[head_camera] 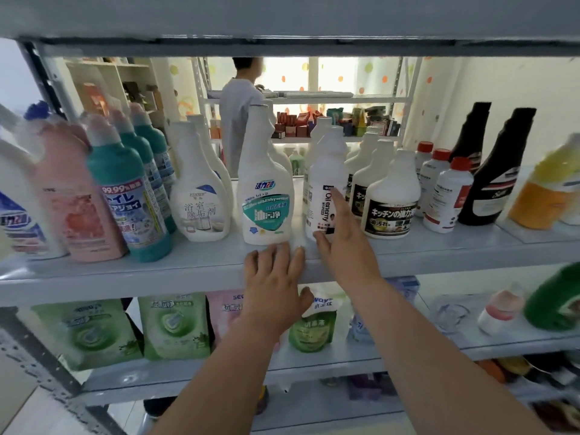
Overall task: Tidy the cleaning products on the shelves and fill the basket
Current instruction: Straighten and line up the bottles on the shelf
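Note:
Rows of cleaning bottles stand on the grey shelf (188, 265). My left hand (276, 277) lies flat with spread fingers on the shelf's front edge, just below a white bottle with a teal label (266, 196). My right hand (342, 240) reaches up with straight fingers against the front of a white "Oil enemy" bottle (323, 180); the thumb sits at its base. Neither hand grips anything. No basket is in view.
Teal-and-white bottles (135, 196) and a pink jug (75, 208) stand at left. White Japanese-label bottles (392, 199), red-capped bottles (445, 196) and black bottles (492, 180) stand at right. Green refill pouches (175, 324) fill the shelf below. A person (238, 108) stands behind the rack.

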Action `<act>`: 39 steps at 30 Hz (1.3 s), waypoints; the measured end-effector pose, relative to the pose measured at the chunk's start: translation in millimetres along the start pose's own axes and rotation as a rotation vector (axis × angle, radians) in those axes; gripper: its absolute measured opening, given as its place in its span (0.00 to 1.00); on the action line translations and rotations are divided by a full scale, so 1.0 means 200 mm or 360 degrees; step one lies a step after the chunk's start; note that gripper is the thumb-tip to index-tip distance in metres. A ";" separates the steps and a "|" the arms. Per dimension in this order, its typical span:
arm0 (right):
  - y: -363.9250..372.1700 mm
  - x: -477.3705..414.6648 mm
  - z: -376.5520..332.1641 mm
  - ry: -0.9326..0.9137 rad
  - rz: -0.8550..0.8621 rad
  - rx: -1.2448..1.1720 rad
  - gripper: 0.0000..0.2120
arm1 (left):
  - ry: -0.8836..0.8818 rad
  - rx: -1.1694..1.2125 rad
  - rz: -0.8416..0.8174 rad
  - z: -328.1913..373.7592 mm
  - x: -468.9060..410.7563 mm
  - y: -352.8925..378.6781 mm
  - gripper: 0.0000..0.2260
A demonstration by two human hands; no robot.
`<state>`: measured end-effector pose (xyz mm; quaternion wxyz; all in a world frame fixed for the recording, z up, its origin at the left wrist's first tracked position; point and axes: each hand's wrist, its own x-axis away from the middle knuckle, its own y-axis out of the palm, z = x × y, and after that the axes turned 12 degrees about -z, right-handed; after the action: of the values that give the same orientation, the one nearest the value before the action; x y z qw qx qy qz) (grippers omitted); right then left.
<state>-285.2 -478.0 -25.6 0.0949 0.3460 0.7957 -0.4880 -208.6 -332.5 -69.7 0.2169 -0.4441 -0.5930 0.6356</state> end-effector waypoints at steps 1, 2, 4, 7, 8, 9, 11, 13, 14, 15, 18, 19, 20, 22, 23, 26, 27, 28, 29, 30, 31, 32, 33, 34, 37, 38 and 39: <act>0.00 0.00 0.00 0.0021 0.0001 0.0004 0.42 | -0.0002 -0.0002 -0.0017 0.00 0.00 0.00 0.34; 0.00 0.01 -0.01 0.0034 0.0007 0.0014 0.42 | -0.0002 -0.0007 -0.0025 0.00 0.01 -0.01 0.35; -0.01 0.01 -0.02 0.0051 0.0012 0.0027 0.41 | 0.0001 -0.0012 -0.0034 0.00 0.01 -0.01 0.36; -0.02 0.03 -0.03 0.0021 0.0007 0.0041 0.40 | -0.0003 -0.0025 -0.0046 0.00 0.02 -0.04 0.37; -0.02 0.05 -0.03 0.0010 -0.0020 0.0081 0.38 | -0.0003 -0.0026 -0.0042 0.00 0.02 -0.04 0.37; -0.02 0.08 -0.02 -0.0016 -0.0057 0.0161 0.36 | -0.0004 -0.0021 -0.0042 0.00 0.03 -0.05 0.37; -0.02 0.15 0.01 -0.0109 -0.0122 0.0399 0.27 | -0.0009 -0.0002 -0.0050 0.00 0.04 -0.06 0.38; -0.03 0.23 0.08 -0.0204 -0.0201 0.0540 0.22 | -0.0032 0.0025 -0.0049 0.01 0.04 -0.06 0.38; -0.04 0.27 0.12 -0.0250 -0.0245 0.0575 0.23 | -0.0047 0.0043 -0.0041 0.02 0.04 -0.06 0.37; -0.06 0.30 0.17 -0.0288 -0.0287 0.0588 0.23 | -0.0065 0.0055 -0.0034 0.03 0.05 -0.06 0.37; -0.20 0.36 0.30 -0.0347 -0.0319 0.0554 0.24 | -0.0148 0.0044 -0.0006 0.07 0.04 -0.06 0.36; -0.26 0.37 0.35 -0.0349 -0.0300 0.0538 0.23 | -0.0197 0.0051 -0.0017 0.10 0.04 -0.07 0.35; -0.33 0.38 0.40 -0.0334 -0.0277 0.0519 0.22 | -0.0241 0.0066 -0.0017 0.14 0.03 -0.08 0.34; -0.46 0.38 0.51 -0.0311 -0.0205 0.0486 0.20 | -0.0227 0.0138 -0.0007 0.25 0.01 -0.10 0.32; -0.52 0.37 0.59 -0.0317 -0.0170 0.0474 0.18 | -0.0168 0.0202 0.0006 0.32 0.00 -0.10 0.30; -0.66 0.34 0.81 -0.0314 -0.0099 0.0475 0.14 | -0.0072 0.0481 0.0006 0.58 -0.09 -0.17 0.31; -0.69 0.32 0.88 -0.0301 -0.0076 0.0479 0.13 | -0.0146 0.0663 -0.0005 0.65 -0.15 -0.20 0.32; -0.70 0.32 0.93 -0.0295 -0.0043 0.0471 0.12 | -0.0253 0.0873 -0.0023 0.71 -0.21 -0.24 0.35; -0.70 0.32 0.97 -0.0303 -0.0002 0.0457 0.12 | -0.0361 0.1069 -0.0028 0.76 -0.28 -0.28 0.39; -0.68 0.33 0.99 -0.0328 0.0044 0.0450 0.13 | -0.0453 0.1235 -0.0015 0.78 -0.36 -0.30 0.42; -0.65 0.33 1.01 -0.0356 0.0085 0.0448 0.14 | -0.0538 0.1395 0.0007 0.79 -0.43 -0.31 0.44; -0.64 0.34 1.02 -0.0376 0.0106 0.0447 0.15 | -0.0604 0.1547 0.0032 0.79 -0.51 -0.33 0.44; -0.62 0.34 1.02 -0.0388 0.0113 0.0446 0.16 | -0.0650 0.1639 0.0029 0.78 -0.56 -0.33 0.43; -0.62 0.34 1.03 -0.0398 0.0118 0.0448 0.16 | -0.0672 0.1664 -0.0007 0.78 -0.60 -0.33 0.42; -0.62 0.35 1.05 -0.0435 0.0103 0.0467 0.18 | -0.0710 0.1550 -0.0044 0.82 -0.63 -0.32 0.38; -0.63 0.35 1.06 -0.0463 0.0093 0.0487 0.18 | -0.0705 0.1536 -0.0004 0.85 -0.63 -0.33 0.38; -0.63 0.35 1.07 -0.0491 0.0086 0.0509 0.19 | -0.0687 0.1528 0.0032 0.87 -0.64 -0.34 0.36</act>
<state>-458.4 -661.6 -79.4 0.1725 0.2990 0.6747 -0.6524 -302.9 -518.2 16.0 0.2629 -0.1594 -0.2620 0.9148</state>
